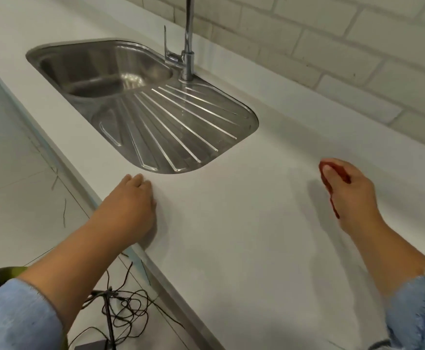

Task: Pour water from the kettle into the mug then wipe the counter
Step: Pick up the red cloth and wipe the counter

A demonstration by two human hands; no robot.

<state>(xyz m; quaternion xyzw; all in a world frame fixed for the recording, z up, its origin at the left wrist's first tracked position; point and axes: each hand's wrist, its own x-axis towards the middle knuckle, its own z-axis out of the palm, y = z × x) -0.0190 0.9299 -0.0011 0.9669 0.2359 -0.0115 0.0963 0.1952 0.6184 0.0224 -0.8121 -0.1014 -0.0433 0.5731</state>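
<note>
Head view, step: wiping, by my reading. Neither the kettle nor the mug is in view, so I cannot tell whether the pour is done or where they stand.
Right hand (350, 193): clenched around a red cloth (323, 170). I judge it a cloth, since only thin red edges show past the fingers and the heel of the palm. It is low over the right part of the bench (231, 223); whether it touches the surface I cannot tell.
Left hand (130, 205): grasping nothing, palm down, fingers loosely bent, resting on the bench just beside its front edge and near the drainer corner of the sink (181, 127).
Risk, cloth: it is bunched almost wholly inside the fist, so a stroke may drag knuckles across the bench more than fabric and leave streaks or dry-wiped patches.
Risk, coverage: the bench is pale and any water on it does not show from here, so wet spots could easily be missed.
Risk, sink edge: a sweep leftward meets the raised sink rim, where the cloth could catch or push water against the rim.
Risk, front edge: water wiped toward the person would run off onto the floor (17, 147), where loose cables (125, 306) lie just below the bench.
Risk, unseen things: a wide stroke to the right could knock the mug or kettle if they stand just out of view.
</note>
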